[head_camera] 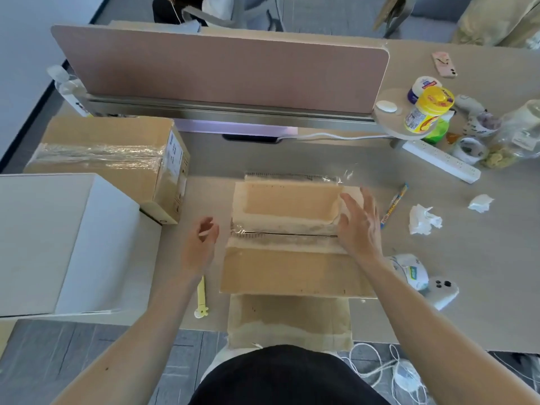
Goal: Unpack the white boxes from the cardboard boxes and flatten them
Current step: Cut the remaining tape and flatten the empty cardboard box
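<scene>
An opened cardboard box (289, 267) lies in front of me on the desk, its flaps spread and strips of clear tape along the middle seam. My right hand (358, 226) rests with straight fingers on the box's right side, by the far flap. My left hand (201, 244) hovers just left of the box, fingers loosely curled, holding nothing. A white box (58, 244) stands at the left edge of the desk. Behind it sits a second cardboard box (111, 153), taped closed.
A yellow cutter (201, 299) lies near the front edge, left of the open box. Crumpled tissues (423, 220), a candy stick (394, 206), a phone (444, 290) and a plastic bag sit to the right. Bottles, cups and a power strip (441, 160) crowd the back right. A pink divider (228, 65) closes the back.
</scene>
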`<state>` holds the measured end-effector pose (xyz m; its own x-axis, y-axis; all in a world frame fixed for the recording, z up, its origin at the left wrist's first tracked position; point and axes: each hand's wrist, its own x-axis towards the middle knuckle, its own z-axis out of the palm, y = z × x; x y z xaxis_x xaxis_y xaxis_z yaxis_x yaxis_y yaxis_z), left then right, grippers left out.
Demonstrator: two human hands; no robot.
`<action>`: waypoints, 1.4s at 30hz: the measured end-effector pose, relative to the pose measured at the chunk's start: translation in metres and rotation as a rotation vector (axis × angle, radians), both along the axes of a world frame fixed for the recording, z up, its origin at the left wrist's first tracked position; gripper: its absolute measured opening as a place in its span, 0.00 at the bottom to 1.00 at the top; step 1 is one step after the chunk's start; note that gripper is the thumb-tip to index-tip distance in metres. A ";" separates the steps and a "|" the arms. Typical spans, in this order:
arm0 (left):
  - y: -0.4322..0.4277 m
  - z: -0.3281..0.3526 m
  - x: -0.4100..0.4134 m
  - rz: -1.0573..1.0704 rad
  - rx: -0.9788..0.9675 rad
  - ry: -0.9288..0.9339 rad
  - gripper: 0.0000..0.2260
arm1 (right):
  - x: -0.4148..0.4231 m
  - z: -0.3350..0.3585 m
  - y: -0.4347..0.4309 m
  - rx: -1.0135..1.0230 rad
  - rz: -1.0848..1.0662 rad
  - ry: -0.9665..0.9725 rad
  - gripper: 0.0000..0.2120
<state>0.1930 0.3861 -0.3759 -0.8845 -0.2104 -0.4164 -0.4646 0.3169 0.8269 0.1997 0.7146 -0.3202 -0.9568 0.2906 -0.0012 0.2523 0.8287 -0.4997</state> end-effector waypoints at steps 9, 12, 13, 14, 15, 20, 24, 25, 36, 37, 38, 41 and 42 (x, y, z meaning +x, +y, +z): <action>-0.044 -0.040 0.065 -0.009 -0.389 -0.340 0.11 | 0.000 -0.026 -0.099 0.033 0.428 -0.005 0.19; -0.051 -0.063 0.068 -0.042 -0.444 -0.391 0.13 | 0.005 -0.035 -0.104 0.073 0.410 0.013 0.21; -0.052 -0.069 0.069 -0.071 -0.479 -0.409 0.13 | 0.005 -0.037 -0.103 0.076 0.407 0.010 0.21; -0.053 -0.074 0.069 -0.105 -0.516 -0.425 0.14 | 0.005 -0.037 -0.102 0.076 0.408 0.003 0.22; -0.053 -0.077 0.070 -0.121 -0.539 -0.434 0.13 | 0.004 -0.037 -0.101 0.076 0.412 -0.001 0.22; -0.055 -0.078 0.071 -0.073 -0.530 -0.435 0.08 | 0.005 -0.035 -0.101 0.075 0.413 -0.022 0.24; -0.052 -0.054 0.059 -0.040 -0.444 -0.369 0.04 | 0.004 -0.031 -0.101 0.052 0.402 -0.032 0.24; -0.050 -0.047 0.055 -0.017 -0.394 -0.329 0.04 | 0.004 -0.029 -0.101 0.035 0.402 -0.036 0.24; -0.009 0.063 0.012 0.010 0.188 0.034 0.07 | -0.001 -0.003 -0.119 -0.211 0.371 -0.125 0.17; -0.004 0.070 0.009 0.003 0.244 0.049 0.08 | -0.001 0.001 -0.124 -0.265 0.370 -0.118 0.15; 0.000 0.074 0.007 -0.012 0.288 0.056 0.08 | -0.001 0.005 -0.130 -0.333 0.369 -0.110 0.14; 0.012 0.084 0.003 -0.073 0.415 0.052 0.09 | -0.002 0.017 -0.146 -0.506 0.398 -0.163 0.14; 0.015 0.085 0.002 -0.089 0.451 0.045 0.09 | -0.002 0.018 -0.150 -0.586 0.397 -0.196 0.14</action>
<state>0.1950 0.4012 -0.2912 -0.9104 0.0609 -0.4092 -0.4119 -0.0423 0.9102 0.1974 0.5642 -0.3025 -0.9561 -0.1788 -0.2323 0.1191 0.4870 -0.8652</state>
